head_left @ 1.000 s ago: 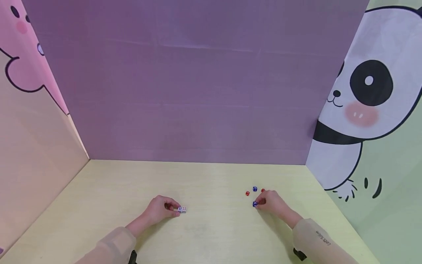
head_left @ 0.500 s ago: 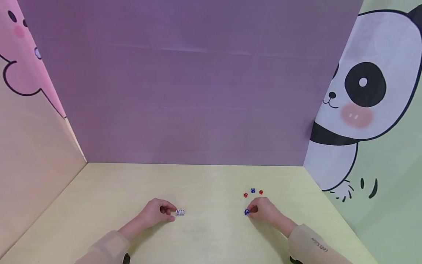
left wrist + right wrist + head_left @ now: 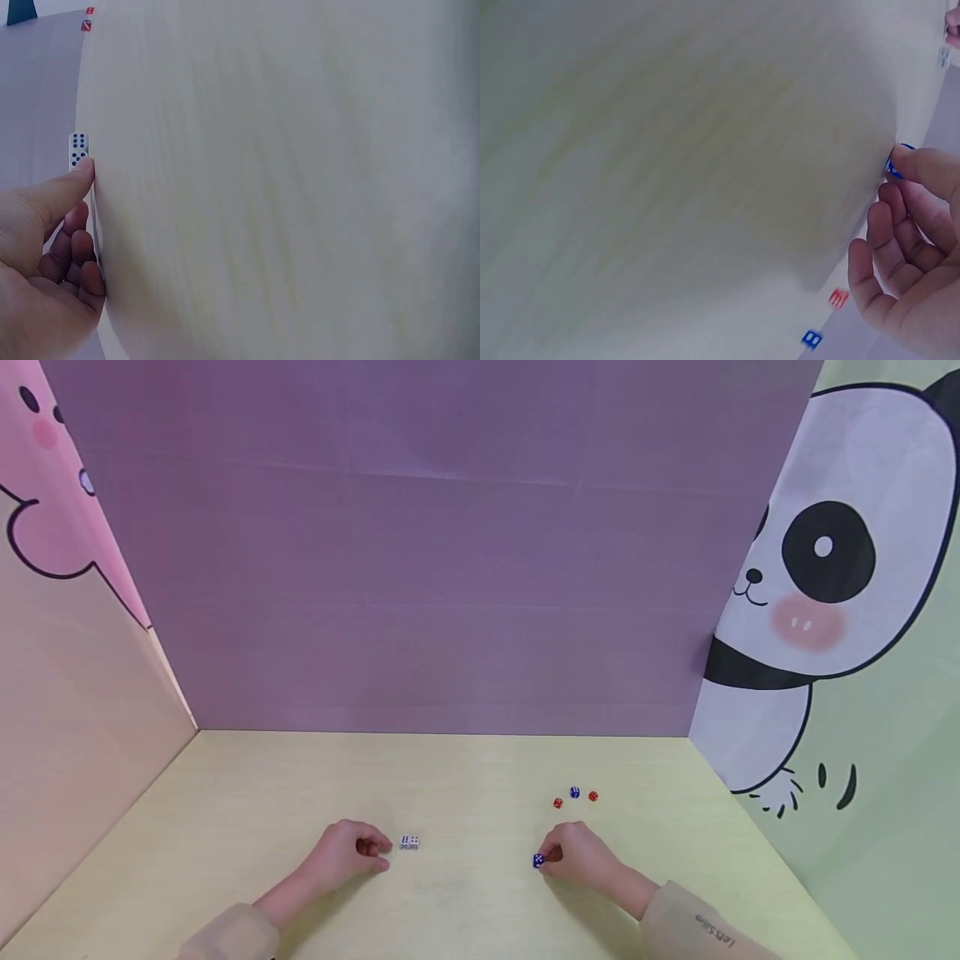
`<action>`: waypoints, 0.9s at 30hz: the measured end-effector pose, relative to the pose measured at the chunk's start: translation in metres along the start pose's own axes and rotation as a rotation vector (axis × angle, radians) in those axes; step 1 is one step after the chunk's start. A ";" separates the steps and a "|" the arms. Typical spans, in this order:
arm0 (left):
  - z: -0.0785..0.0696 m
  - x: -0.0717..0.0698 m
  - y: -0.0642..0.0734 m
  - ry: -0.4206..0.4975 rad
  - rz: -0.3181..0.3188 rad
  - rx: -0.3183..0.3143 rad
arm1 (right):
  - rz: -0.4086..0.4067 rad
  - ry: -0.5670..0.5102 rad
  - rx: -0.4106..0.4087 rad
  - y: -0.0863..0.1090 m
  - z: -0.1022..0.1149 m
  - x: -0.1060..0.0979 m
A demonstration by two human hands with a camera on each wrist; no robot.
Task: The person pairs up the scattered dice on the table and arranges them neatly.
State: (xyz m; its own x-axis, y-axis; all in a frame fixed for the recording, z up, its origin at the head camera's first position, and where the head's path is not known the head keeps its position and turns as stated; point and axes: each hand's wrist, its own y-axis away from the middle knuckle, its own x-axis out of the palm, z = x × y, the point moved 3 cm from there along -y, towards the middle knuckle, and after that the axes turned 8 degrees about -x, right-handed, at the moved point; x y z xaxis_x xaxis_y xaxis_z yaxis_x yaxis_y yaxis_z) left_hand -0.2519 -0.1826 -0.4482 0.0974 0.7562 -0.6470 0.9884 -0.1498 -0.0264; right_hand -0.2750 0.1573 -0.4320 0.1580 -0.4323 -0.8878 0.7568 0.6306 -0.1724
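Right hand (image 3: 577,857) pinches a dark blue die (image 3: 537,861) between thumb and fingertips; whether that die touches the table (image 3: 472,777) is hard to tell. Left hand (image 3: 347,858) holds nothing, thumb and fingers curved with a gap between them, just beside two white dice (image 3: 409,842), which sit side by side, touching. Beyond the right hand, a second blue die (image 3: 574,792) lies between a left-hand red die (image 3: 558,803) and a right-hand red die (image 3: 593,796), all three apart. Behind: purple backdrop (image 3: 450,568); panda drawing (image 3: 900,510) on the right-side wall
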 end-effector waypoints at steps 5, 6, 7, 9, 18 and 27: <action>-0.004 0.003 0.007 -0.001 0.038 0.009 | 0.010 -0.011 0.022 -0.004 0.013 0.008; -0.004 0.004 0.008 -0.003 0.046 0.013 | 0.012 -0.013 0.025 -0.005 0.016 0.009; -0.005 0.005 0.008 -0.003 0.052 0.017 | 0.015 -0.013 0.029 -0.006 0.018 0.010; -0.005 0.006 0.010 -0.006 0.060 0.027 | 0.024 -0.015 0.041 -0.009 0.024 0.014; -0.006 0.010 0.009 -0.032 0.047 0.040 | 0.060 0.039 -0.012 -0.027 0.050 0.031; -0.005 0.013 0.007 -0.001 0.026 0.009 | 0.103 0.057 -0.034 -0.047 0.076 0.052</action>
State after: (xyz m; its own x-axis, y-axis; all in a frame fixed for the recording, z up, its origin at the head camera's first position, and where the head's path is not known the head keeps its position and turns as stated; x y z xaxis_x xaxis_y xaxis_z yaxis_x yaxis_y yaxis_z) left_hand -0.2433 -0.1710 -0.4532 0.1224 0.7516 -0.6481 0.9845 -0.1745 -0.0164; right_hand -0.2543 0.0562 -0.4376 0.1966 -0.3272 -0.9243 0.7163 0.6917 -0.0925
